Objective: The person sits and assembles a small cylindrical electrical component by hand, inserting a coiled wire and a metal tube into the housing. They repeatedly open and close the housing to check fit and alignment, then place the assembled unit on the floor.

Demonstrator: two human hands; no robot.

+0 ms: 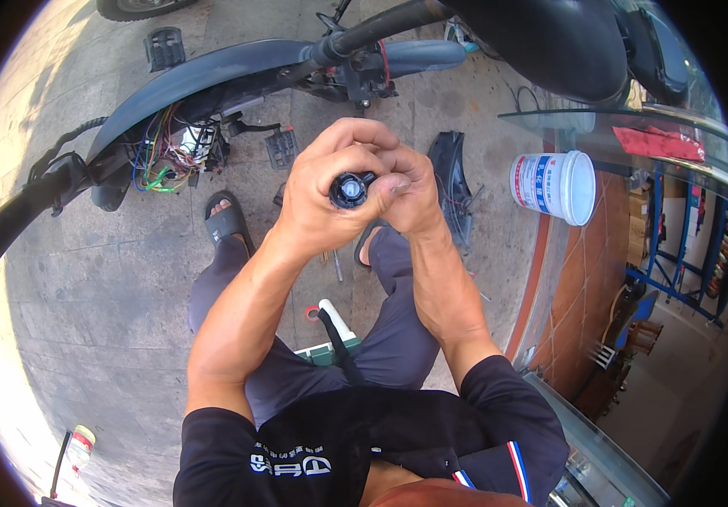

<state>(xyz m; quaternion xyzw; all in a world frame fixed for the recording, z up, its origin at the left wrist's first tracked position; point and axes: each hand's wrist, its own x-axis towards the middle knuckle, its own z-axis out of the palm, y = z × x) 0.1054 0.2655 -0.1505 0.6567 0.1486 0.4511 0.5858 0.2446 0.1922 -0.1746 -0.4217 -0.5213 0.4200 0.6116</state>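
Note:
Both my hands are raised in front of me, pressed together at the middle of the head view. Wrapped in my left hand (317,190) is a black round part (349,191) with a ribbed rim and a pale centre; its open end faces up and its far end is hidden. My right hand (414,190) is closed against the left one, its fingers curled behind; what they grip cannot be seen. Beyond my hands stands a dark two-wheeler (212,80), its body opened, with a bundle of coloured wires (169,160) hanging out.
Around my feet lie a black pedal (281,149), a dark body panel (451,182) and thin tools (338,268). A green case (320,355) is beneath me. At right are a white bucket (554,186), and a glass counter (541,125) bearing a red cloth (659,144).

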